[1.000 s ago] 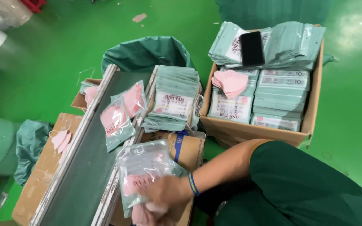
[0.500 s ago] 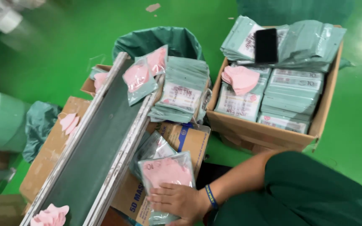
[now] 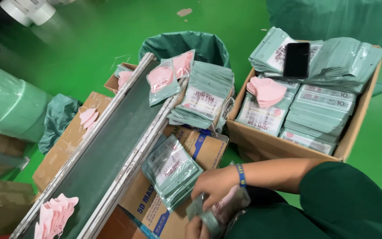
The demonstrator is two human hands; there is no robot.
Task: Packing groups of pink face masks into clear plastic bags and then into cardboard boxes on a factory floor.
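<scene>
A worker in a green uniform sat at a packing station on a bright green floor. The right hand (image 3: 217,188), a blue band at its wrist, was bent over a clear pouch (image 3: 226,208) holding pink face masks, its fingers closed on the pouch's upper edge. The left hand (image 3: 194,229), only partly in view at the near edge of the frame, gripped the same pouch from below; how tightly it was clamped could not be told. The pouch sat low in the near centre of the scene, over the worker's lap.

Just left of the hands, a fanned stack of empty green pouches (image 3: 172,170) lay on a cardboard box (image 3: 155,199). A conveyor belt (image 3: 107,150) ran from the near left to the far centre, with a pile of pink masks (image 3: 54,215) at its near end and two filled pouches (image 3: 166,77) at its far end. Beside those, another stack of green packets (image 3: 204,95) rested.

To the far right, an open carton (image 3: 266,141) held rows of packed pouches, loose pink masks (image 3: 266,90) and a black phone (image 3: 296,59) lying on top.
</scene>
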